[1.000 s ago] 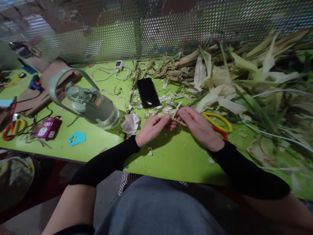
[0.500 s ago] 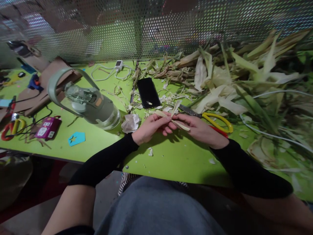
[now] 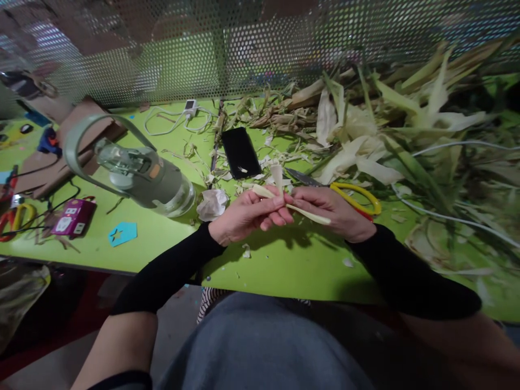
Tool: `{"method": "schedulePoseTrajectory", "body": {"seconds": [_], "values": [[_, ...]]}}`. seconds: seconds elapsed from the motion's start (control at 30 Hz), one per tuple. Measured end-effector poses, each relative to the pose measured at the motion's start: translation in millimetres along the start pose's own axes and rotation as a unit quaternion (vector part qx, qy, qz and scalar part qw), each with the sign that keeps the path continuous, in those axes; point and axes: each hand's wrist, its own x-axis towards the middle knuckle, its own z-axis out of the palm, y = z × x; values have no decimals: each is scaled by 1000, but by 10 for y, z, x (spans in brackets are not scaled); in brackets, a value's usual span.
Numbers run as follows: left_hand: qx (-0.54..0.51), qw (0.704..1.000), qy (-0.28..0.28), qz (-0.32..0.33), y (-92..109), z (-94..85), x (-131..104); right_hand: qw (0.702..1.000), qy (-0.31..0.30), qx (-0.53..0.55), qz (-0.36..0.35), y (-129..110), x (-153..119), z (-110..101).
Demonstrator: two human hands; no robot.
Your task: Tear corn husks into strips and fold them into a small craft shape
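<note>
Both hands meet over the green table [image 3: 284, 271], pinching pale corn husk strips [image 3: 277, 179] that cross between the fingertips. My left hand [image 3: 247, 214] is closed, its thumb pressed on the crossing point. From the other side my right hand [image 3: 325, 208] also pinches the husk, with one strip [image 3: 311, 215] lying out across its fingers. One end stands up and another points left. Just behind the right hand lie scissors with yellow and red handles [image 3: 357, 194], partly covered by that hand. A black phone [image 3: 240, 151] rests beyond the hands.
A large heap of corn husks [image 3: 365, 135] fills the right side, crossed by a white cable [image 3: 455, 216]. To the left stand a green bottle [image 3: 150, 179], crumpled paper [image 3: 212, 204], a purple box [image 3: 73, 216] and a blue paper piece [image 3: 122, 234]. A perforated metal screen [image 3: 170, 65] borders the back.
The husk strips have turned slightly between my fingers; the upright end now points straighter up, and the left one shows more. The whole view has shifted a little.
</note>
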Motion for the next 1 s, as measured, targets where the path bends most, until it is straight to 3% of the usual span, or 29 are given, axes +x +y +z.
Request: {"method": "schedulePoseTrajectory", "body": {"seconds": [0.13,0.27,0.33,0.53,0.7,0.83,1.0], "values": [[-5,999,36,-20,-28,-23,46,1000,14,10,8,158,29,37],[-14,992,121,26,-21,-75,123,989,125,-72,-33,220,52,50],[4,989,136,51,-14,-105,141,980,152,-126,-36,176,47,52],[81,986,108,100,-80,-174,141,976,145,-162,4,66,28,68],[181,972,89,121,-174,-206,169,977,134,-165,-3,70,27,102],[306,933,109,156,-216,-231,186,978,130,-160,11,55,10,129],[497,831,137,207,-210,-252,169,989,81,-106,58,62,11,144]]}}
